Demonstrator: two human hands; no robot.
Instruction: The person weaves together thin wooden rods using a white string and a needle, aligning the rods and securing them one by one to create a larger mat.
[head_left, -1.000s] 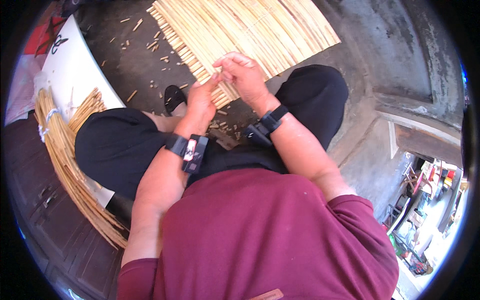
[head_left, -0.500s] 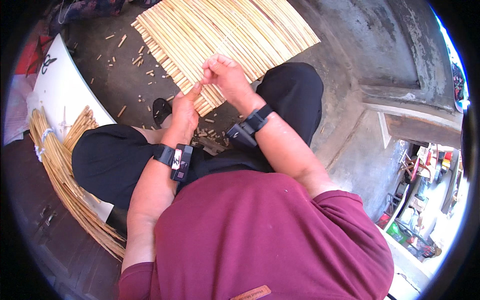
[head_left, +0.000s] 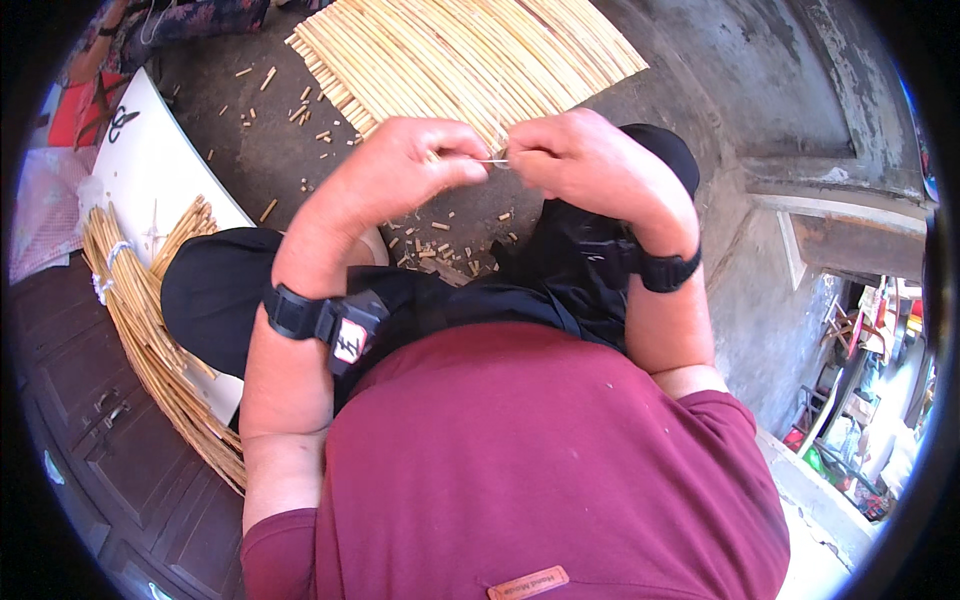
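A mat of straight, pale yellow reed stalks (head_left: 470, 60) spreads out in front of me, a light thread line running across it. Just over its near edge, my left hand (head_left: 410, 165) and my right hand (head_left: 590, 160) face each other, close together. The fingers of both are closed in a pinch. Between them a short length of thin white string (head_left: 496, 161) is stretched taut, one end in each hand. I cannot make out whether the left fingers also hold a small stalk piece.
A tied bundle of long reed stalks (head_left: 150, 310) leans at my left on a white board (head_left: 170, 150). Cut stalk bits (head_left: 440, 240) litter the dark floor (head_left: 245, 165). A grey wall (head_left: 770, 80) rises at the right. A dark wooden door (head_left: 110, 430) is at lower left.
Both hands have left the mat's near corner and come nearer to me. My right hand has moved right, and the string is now pulled tight between the hands.
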